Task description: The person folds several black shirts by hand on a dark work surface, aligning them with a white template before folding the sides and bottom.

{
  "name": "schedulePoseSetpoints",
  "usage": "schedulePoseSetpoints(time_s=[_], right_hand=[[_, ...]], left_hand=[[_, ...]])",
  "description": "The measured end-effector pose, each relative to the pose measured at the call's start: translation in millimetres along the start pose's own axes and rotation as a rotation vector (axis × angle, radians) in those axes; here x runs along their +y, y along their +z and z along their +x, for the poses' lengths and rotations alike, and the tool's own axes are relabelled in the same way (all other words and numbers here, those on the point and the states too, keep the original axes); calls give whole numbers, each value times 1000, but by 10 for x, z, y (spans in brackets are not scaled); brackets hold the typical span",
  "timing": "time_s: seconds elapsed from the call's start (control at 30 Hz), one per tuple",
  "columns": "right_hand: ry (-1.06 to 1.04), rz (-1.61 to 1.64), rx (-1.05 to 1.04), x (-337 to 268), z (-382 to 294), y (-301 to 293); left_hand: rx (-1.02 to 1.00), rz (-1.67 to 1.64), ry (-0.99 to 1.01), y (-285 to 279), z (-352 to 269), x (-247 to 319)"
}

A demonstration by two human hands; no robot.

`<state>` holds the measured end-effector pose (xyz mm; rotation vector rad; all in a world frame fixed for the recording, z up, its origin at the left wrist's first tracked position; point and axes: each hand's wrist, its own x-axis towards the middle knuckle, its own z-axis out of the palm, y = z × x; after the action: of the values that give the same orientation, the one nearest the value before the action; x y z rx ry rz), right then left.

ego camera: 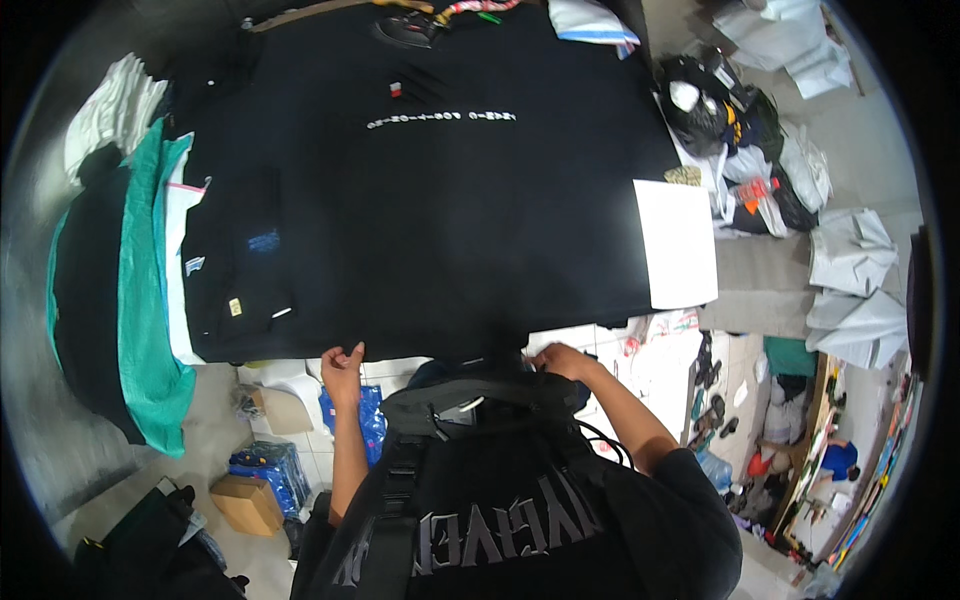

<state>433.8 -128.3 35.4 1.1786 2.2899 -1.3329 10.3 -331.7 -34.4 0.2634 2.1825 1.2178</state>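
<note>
Black fabric covers the table before me, and a black garment [450,225] with a row of small white letters and a small red-and-white tag lies flat on it. My left hand [343,369] is at the front edge of the fabric, thumb raised and fingers curled. Whether it pinches the edge I cannot tell. My right hand [564,361] is bent inward near the front edge, close to my waist. Its fingertips are partly hidden, so its grip is unclear. A black clothes iron [410,30] rests at the far edge of the table.
A white sheet [679,244] lies at the table's right edge. Green sacking [146,300] and stacked white cloth [112,112] are on the left. Bagged items [697,120] crowd the right. A cardboard box [247,504] stands on the floor. A person in blue [840,459] sits far right.
</note>
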Motion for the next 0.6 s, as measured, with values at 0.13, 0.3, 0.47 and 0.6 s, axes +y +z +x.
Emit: schedulePoseSetpoints(time_s=[0.13, 0.3, 0.47, 0.6], right_hand=[[120, 753, 258, 86, 175, -251], [90, 865, 304, -20, 335, -289], [192, 337, -60, -43, 261, -569], [80, 591, -24, -852, 645, -937]], left_hand=[[-24, -107, -107, 21, -71, 172], [43, -189, -99, 174, -146, 406], [-105, -343, -210, 125, -219, 544], [-42, -377, -4, 123, -296, 518]])
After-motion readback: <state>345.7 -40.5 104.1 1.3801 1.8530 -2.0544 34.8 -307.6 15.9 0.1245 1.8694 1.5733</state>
